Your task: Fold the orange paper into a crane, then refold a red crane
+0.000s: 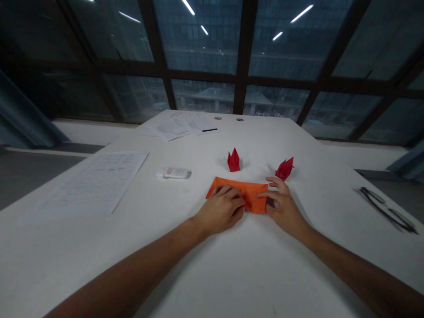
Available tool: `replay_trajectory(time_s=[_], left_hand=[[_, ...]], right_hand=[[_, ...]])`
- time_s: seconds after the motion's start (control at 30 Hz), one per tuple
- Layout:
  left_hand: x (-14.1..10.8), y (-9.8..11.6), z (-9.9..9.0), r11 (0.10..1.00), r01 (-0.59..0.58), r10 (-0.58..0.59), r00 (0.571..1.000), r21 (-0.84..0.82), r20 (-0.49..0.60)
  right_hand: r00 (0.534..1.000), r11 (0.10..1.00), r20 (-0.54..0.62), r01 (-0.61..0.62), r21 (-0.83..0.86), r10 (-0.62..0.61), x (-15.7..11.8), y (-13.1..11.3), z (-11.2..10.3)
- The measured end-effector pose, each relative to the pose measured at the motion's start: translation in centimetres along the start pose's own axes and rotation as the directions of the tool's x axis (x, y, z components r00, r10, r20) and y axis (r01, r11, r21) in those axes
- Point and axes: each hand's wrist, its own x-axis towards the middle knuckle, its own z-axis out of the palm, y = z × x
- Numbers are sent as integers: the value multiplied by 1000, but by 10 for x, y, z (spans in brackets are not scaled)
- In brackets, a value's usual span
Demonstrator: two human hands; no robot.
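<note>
A folded sheet of orange paper (244, 192) lies flat on the white table (212, 265) in front of me. My left hand (221, 211) presses on its left and lower part with curled fingers. My right hand (282, 206) rests at its right edge, fingers spread and touching the paper. Two folded red paper cranes stand just beyond: one red crane (233, 160) upright behind the sheet, another red crane (284, 168) close to my right fingertips.
A small white object (174, 173) lies to the left of the paper. A printed sheet (94, 182) lies at the left, more papers (180, 125) at the far end. Dark glasses (387, 209) lie at the right. Windows rise behind the table.
</note>
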Motion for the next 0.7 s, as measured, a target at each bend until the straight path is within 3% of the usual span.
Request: replay_trajectory(time_s=[0.13, 0.33, 0.4, 0.47, 0.53, 0.57, 0.63, 0.7], left_hand=[[1, 1, -2, 1000, -4, 4, 1000, -10, 5], [2, 2, -4, 999, -9, 10, 1000, -48, 20], [3, 1, -2, 995, 50, -50, 999, -85, 2], [3, -1, 0, 983, 116, -121, 992, -145, -31], [4, -3, 2, 971, 143, -156, 986, -191, -54], [4, -4, 3, 971, 135, -150, 987, -199, -61], [4, -4, 4, 979, 103, -116, 991, -176, -63], [4, -4, 4, 988, 84, -92, 994, -132, -54]], right_hand=[[996, 989, 62, 66, -136, -58, 1, -9, -4], [989, 987, 150, 30, -159, -6, 5, -9, -4], [995, 985, 98, 15, -170, 2, 4, -9, -3], [999, 981, -24, 38, -192, -43, 1, -10, -3], [981, 958, -110, 126, -256, -159, -2, -13, -3], [969, 937, -100, 190, -292, -228, -4, -15, -3], [942, 893, 35, 329, -306, -335, -6, -20, -3], [905, 881, 227, 409, -237, -359, -6, -25, -2]])
